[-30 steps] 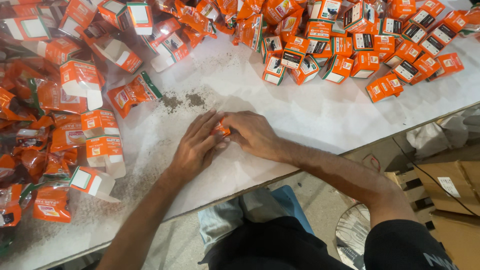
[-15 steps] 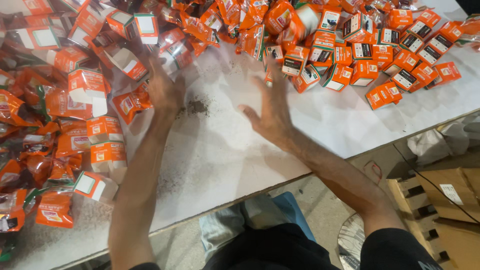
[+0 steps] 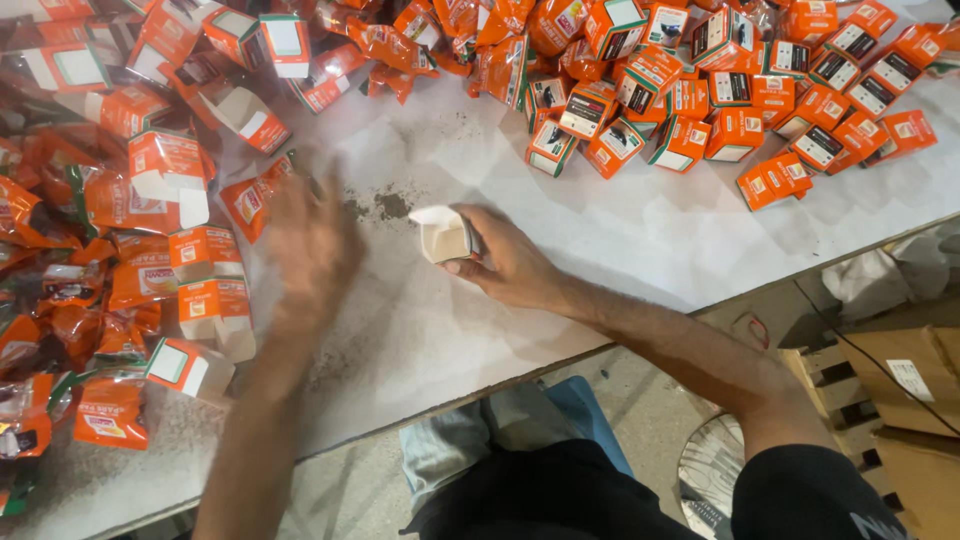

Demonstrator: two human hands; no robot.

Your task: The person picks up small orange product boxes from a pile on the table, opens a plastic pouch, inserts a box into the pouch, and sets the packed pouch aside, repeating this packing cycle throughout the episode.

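Note:
My right hand [image 3: 515,265] rests on the white table [image 3: 640,240] and grips a small orange carton [image 3: 445,235]. The carton's top flap stands open and its pale inside faces me. My left hand [image 3: 310,240] is blurred in motion to the left of the carton, fingers apart, with nothing visible in it. It hovers just right of an orange sachet [image 3: 250,200] at the edge of the left pile. A little dark powder [image 3: 385,205] lies spilled on the table between my hands.
Several open cartons and filled orange sachets [image 3: 130,230] are heaped along the left. Closed orange cartons [image 3: 720,110] lie grouped at the back right. Below the table's front edge are brown cardboard boxes [image 3: 900,400] and a fan grille [image 3: 710,470].
A second ago both hands were together at the table's middle. They then reached out to the piles. Now my right hand is back with an open carton and my left hand swings in from the left pile.

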